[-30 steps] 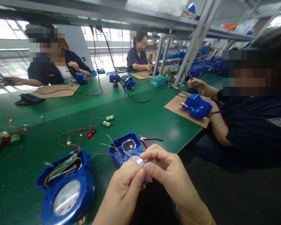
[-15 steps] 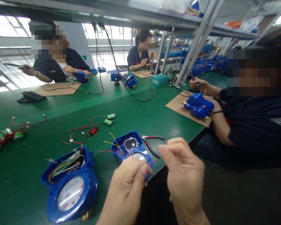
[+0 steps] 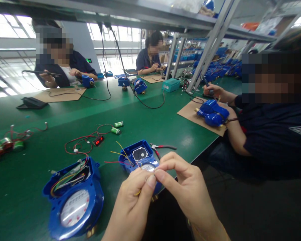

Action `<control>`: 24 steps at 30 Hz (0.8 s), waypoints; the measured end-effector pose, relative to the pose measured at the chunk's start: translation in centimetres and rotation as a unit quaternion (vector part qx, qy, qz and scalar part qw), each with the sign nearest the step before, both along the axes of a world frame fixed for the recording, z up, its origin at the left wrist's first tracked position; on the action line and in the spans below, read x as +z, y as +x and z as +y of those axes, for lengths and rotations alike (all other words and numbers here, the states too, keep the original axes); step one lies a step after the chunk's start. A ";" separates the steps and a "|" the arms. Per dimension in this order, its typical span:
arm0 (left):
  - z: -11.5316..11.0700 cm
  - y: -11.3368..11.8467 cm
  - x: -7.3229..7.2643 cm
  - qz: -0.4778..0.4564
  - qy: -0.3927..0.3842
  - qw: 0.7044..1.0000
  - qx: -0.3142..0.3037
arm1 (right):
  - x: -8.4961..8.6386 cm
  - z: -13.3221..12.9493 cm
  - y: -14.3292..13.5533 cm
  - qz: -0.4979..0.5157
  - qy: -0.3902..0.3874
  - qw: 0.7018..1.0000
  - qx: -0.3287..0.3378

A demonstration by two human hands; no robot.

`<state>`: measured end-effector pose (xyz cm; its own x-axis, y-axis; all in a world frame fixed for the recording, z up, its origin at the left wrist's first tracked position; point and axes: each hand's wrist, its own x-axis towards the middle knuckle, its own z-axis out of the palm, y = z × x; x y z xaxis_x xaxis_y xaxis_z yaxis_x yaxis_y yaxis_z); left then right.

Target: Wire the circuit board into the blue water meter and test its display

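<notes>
My left hand (image 3: pixel 134 197) is closed, thumb against forefinger, pinching thin wires. A bit of yellow wire (image 3: pixel 137 193) shows beneath its thumb. My right hand (image 3: pixel 184 182) is closed in a pinch too, its fingertips meeting the left ones at the wire ends, which the fingers mostly hide. Just behind my hands lies an open blue water meter (image 3: pixel 124 150), with yellow and red wires rising from its box; my hands cover part of its dial. Cutting pliers (image 3: pixel 163 147) with red and black handles lie beside it, partly covered by my right hand.
Left of my hands is a second open water meter (image 3: pixel 76 201), wired to a small red-lit display (image 3: pixel 98 140) and green batteries (image 3: pixel 116 131). More batteries (image 3: pixel 6 144) lie far left. A co-worker (image 3: pixel 273 110) sits at right; two others work across the green table (image 3: pixel 140 115).
My right hand has moved left and down to the left hand's fingertips, and its fingers now pinch there. My left hand has stayed almost in place. The display's reading has changed.
</notes>
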<state>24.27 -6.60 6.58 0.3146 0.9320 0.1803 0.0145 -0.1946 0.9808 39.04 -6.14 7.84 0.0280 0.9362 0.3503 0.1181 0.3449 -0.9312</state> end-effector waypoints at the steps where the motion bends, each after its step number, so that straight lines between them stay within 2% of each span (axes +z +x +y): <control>1: 0.0 0.0 0.0 0.000 -0.002 1.000 0.010 | 0.0 0.0 -0.1 -0.004 0.006 1.000 -0.009; 8: 0.0 0.1 -0.2 0.028 0.033 0.998 0.052 | -0.3 -0.3 -0.7 -0.031 0.056 0.995 -0.075; 13: -0.2 0.2 -0.6 0.039 0.048 0.992 0.107 | -0.7 -0.6 -1.1 -0.041 0.079 0.990 -0.111; 20: -0.1 0.1 -0.2 0.067 0.065 0.992 0.087 | -2.0 -0.6 -1.9 -0.021 0.101 0.987 -0.123; 22: -0.2 0.0 -0.2 0.067 0.055 0.992 0.093 | -2.0 -0.4 -2.0 -0.016 0.138 0.975 -0.173; 24: -0.2 -0.1 -0.2 0.061 0.038 0.991 0.111 | -1.8 0.0 -1.7 0.006 0.185 0.949 -0.256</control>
